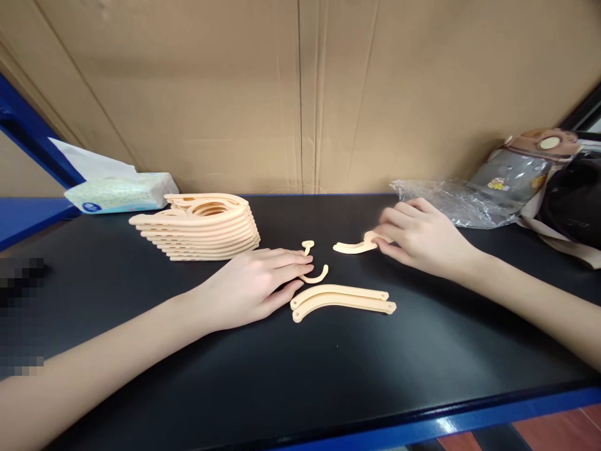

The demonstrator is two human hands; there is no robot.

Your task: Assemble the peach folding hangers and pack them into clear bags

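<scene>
My left hand [263, 282] lies on the table with its fingers stretched out, the tips over a beige plastic hook [323, 273]. A small T-shaped end [308, 243] shows above those fingertips; whether it belongs to the hook is hidden. Further right, the fingers of my right hand [416, 235] pinch one end of a beige hanger part [354, 248], whose other end points left along the table. Just below the hook, two matching curved hanger arms [342, 299] rest side by side, each with small holes at its ends.
A neat stack of beige folding hangers [197, 228] stands left of centre. Behind it sits a tissue pack [122, 191]. At the right are a clear plastic bag [451, 200], a bottle [516, 166] and a black bag [573, 194]. Cardboard [235, 94] walls off the back.
</scene>
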